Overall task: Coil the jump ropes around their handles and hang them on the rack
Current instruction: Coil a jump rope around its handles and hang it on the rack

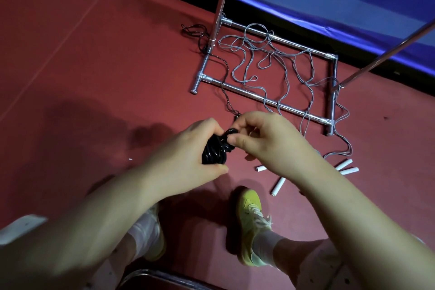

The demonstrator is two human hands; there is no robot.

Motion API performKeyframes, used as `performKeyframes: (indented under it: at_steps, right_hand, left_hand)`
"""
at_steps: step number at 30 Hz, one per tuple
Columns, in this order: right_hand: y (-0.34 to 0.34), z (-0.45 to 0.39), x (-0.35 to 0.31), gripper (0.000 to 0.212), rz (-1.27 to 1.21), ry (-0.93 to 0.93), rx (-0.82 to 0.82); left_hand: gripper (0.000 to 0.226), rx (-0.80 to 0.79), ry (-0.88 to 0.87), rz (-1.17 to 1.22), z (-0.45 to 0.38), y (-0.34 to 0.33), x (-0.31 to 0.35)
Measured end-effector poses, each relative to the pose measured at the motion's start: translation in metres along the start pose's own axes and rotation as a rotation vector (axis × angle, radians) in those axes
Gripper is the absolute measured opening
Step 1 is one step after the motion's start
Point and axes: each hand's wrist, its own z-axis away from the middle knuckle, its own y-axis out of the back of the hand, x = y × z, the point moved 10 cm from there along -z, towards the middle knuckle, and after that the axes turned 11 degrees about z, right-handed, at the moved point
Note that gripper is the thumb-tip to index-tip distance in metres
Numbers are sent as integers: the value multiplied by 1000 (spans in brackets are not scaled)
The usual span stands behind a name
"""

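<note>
On the floor: red floor (94, 54), metal rack (266, 99) near its far edge
Grey ropes (270, 59): tangled loose across the rack base
Left hand (186, 160): grip closed round the black rope coil (215, 150)
Right hand (266, 141): pinches the black rope's end

I see both forearms reaching forward, hands meeting above the yellow shoe (249, 223). Left hand (188, 160) grips the black coiled bundle (215, 150), fingers wrapped. Right hand (270, 139) pinches the bundle's top loop between thumb and fingers.
</note>
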Motion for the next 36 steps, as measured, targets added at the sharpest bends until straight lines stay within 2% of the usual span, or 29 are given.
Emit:
performKeyframes:
  at_steps: [2,5,8,9,11,13,15,18,21,24,28,30,34,36]
  right_hand:
    - [3,2,-2,4,57,19,50]
    - [11,0,0,11,102,-13,166]
    - [10,-2,3,19,75,-37,196]
    - [7,-1,5,20,40,-51,208]
    - [0,-1,10,25,-183,-122,212]
    - [-14,-1,20,30,-497,-234,149]
    - [-25,0,22,33,-623,-313,35]
    - [-30,2,24,30,-605,-356,-94]
    - [-29,1,28,16,-509,-371,-205]
    - [-34,1,31,6,-519,-405,-290]
    - [-36,2,33,8,-502,-428,-316]
    - [-32,2,34,10,-411,-413,-318]
    - [-38,7,31,4,-246,-380,-446]
    - [-38,5,33,9,-301,-405,-407]
  left_hand:
    - [44,9,-1,6,0,-1,2]
    - [45,36,-17,-37,2,-1,6]
    - [46,55,-11,-83,6,0,8]
    - [47,70,-13,-84,6,2,8]
    - [48,101,-20,-77,6,7,10]
    - [48,99,-28,-94,5,7,12]
    - [47,71,-49,-143,5,5,15]
    - [44,44,-81,-210,5,5,16]
    - [43,41,-128,-286,6,6,19]
    - [44,25,-176,-362,7,1,24]
    - [43,7,-161,-354,7,-4,25]
    - [41,-5,-216,-388,8,-9,27]
    - [38,-11,-312,-469,12,-18,28]
    - [36,-2,-306,-460,10,-17,28]
